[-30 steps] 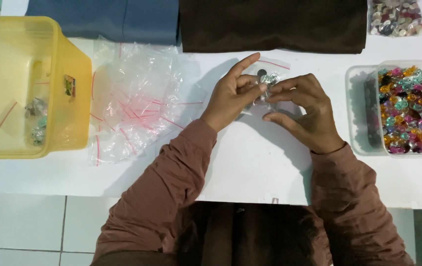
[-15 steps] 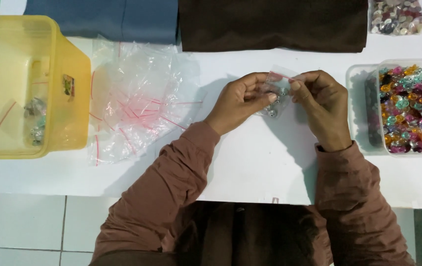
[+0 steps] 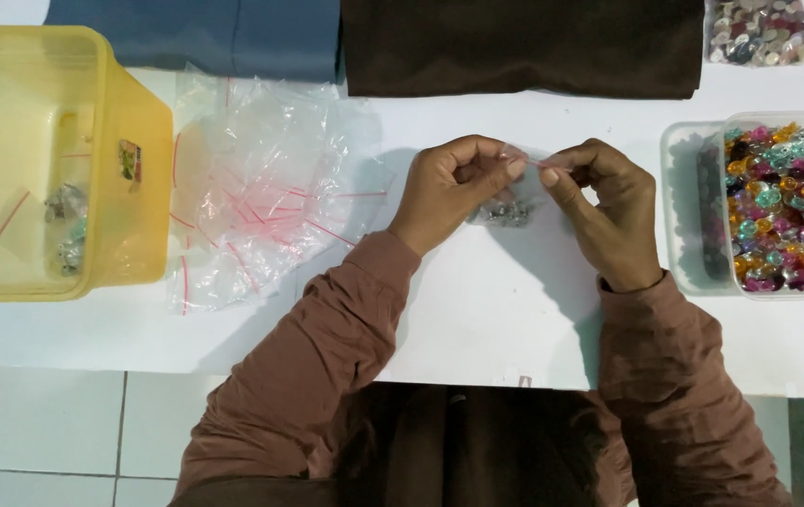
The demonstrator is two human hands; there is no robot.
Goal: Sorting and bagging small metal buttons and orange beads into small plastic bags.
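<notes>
Left hand and right hand both pinch the small zip bag at its top strip. Strip runs left-right between them. Beads hang below, above the worktop.

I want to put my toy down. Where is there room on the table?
Bare white table lies in front of the hands, between the pile of clear bags and the tray of colourful beads. The back edge, with folded cloths, is crowded.

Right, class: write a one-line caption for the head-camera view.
Both hands pinch the top of a small clear bag of beads above a white table.
</notes>
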